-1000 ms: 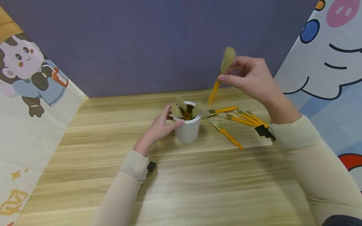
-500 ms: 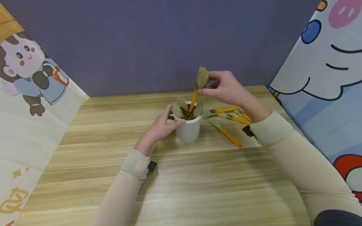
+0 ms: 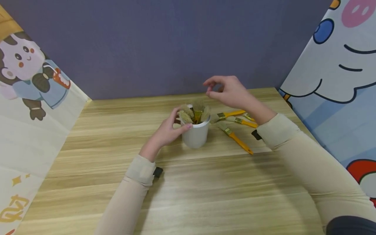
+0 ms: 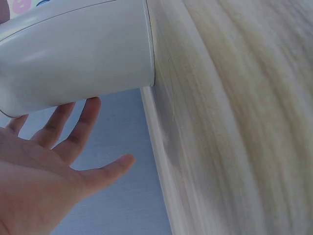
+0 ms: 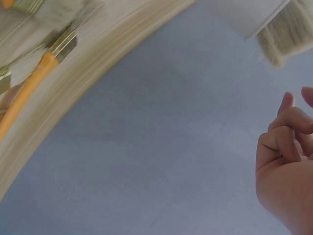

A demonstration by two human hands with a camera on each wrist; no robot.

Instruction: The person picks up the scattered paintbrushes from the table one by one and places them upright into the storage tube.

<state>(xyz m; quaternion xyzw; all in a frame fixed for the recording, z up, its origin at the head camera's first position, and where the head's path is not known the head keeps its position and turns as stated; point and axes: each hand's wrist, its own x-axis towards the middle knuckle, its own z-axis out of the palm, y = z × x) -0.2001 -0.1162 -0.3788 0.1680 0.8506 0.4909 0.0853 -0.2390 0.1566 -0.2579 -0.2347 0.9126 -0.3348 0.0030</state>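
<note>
A white cup stands upright on the table with several paintbrushes inside, bristles up and handles down. My left hand holds the cup's left side, thumb at the front of the rim and fingers round the back. In the left wrist view, fingertips press the smooth wall of the cup. Up and to the right of the cup, my right hand hovers with loosely bent fingers and nothing in them. The right wrist view has this hand below the bristles that stick out of the cup.
Right of the cup, several loose paintbrushes with orange handles lie on the wooden table; the nearest paintbrush points toward the front right. A dark wall rises behind, and printed panels flank the table.
My right hand has brought a paintbrush leftward over the cup, lowered it in handle first and let go. My left hand has stayed on the cup.
</note>
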